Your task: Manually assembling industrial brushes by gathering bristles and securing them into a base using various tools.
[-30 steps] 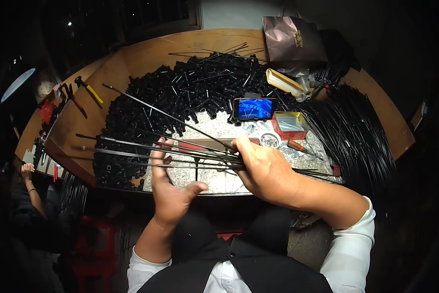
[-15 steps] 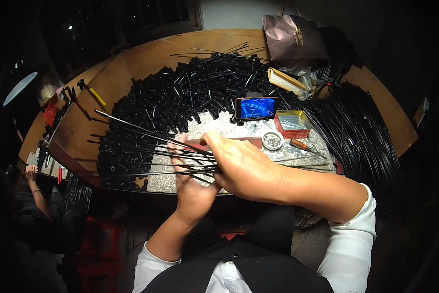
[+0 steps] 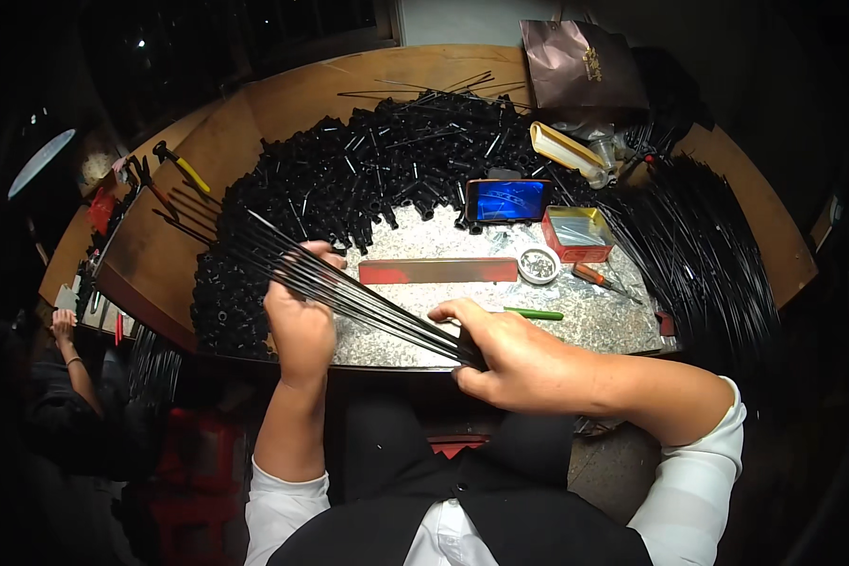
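Observation:
My right hand (image 3: 505, 351) grips the near ends of a bundle of thin black rods (image 3: 368, 302) at the front edge of the speckled grey work plate (image 3: 594, 316). The rods fan out up and to the left over the plate. My left hand (image 3: 301, 318) is wrapped around the same bundle further along, fingers curled over the rods. A big heap of short black tubes (image 3: 368, 179) lies just behind and to the left of both hands.
On the plate lie a red flat bar (image 3: 438, 271), a green pen (image 3: 534, 313), a small round tin (image 3: 538, 264), a red box (image 3: 577, 233) and a phone (image 3: 507, 200). Long black rods (image 3: 703, 250) are piled at right. Another person's arm (image 3: 70, 354) is at far left.
The rod bundle has swung from lying nearly level to pointing up and left. My right hand slid right toward the near ends; my left hand shifted left along the rods.

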Demonstrator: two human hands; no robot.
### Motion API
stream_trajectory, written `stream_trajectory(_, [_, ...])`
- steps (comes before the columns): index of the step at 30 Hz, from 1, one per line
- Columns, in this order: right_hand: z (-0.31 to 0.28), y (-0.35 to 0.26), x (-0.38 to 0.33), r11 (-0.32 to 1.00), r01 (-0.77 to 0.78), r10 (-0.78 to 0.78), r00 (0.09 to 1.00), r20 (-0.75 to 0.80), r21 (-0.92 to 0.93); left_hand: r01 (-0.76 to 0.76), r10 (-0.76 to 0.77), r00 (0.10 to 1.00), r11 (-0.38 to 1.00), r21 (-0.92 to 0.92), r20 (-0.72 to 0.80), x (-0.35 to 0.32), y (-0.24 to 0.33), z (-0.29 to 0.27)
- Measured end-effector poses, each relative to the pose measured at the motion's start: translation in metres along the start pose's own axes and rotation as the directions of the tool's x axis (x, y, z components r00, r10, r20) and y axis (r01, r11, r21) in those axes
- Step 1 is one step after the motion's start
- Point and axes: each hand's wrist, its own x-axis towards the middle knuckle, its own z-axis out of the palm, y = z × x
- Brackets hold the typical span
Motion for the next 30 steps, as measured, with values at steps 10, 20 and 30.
stream_trajectory(10, [-0.03, 0.024, -0.057, 0.935, -0.266, 0.258, 0.964, 0.064, 0.235, -0.013, 0.021, 0.998, 0.987, 0.163, -0.052, 0.044, 0.012, -0.055])
stream_trajectory(20, [-0.069, 0.039, -0.08, 0.761, -0.206, 0.46, 0.84, -0.288, 0.615, 0.05, -0.061, 0.997, 0.971, 0.232, 0.042, 0.024, 0.029, -0.021])
stream_trajectory(30, [-0.009, 0.054, 0.035, 0.782, -0.242, 0.215, 0.97, 0.115, 0.574, -0.069, -0.016, 0.966, 0.946, 0.316, 0.257, -0.011, 0.039, 0.004])
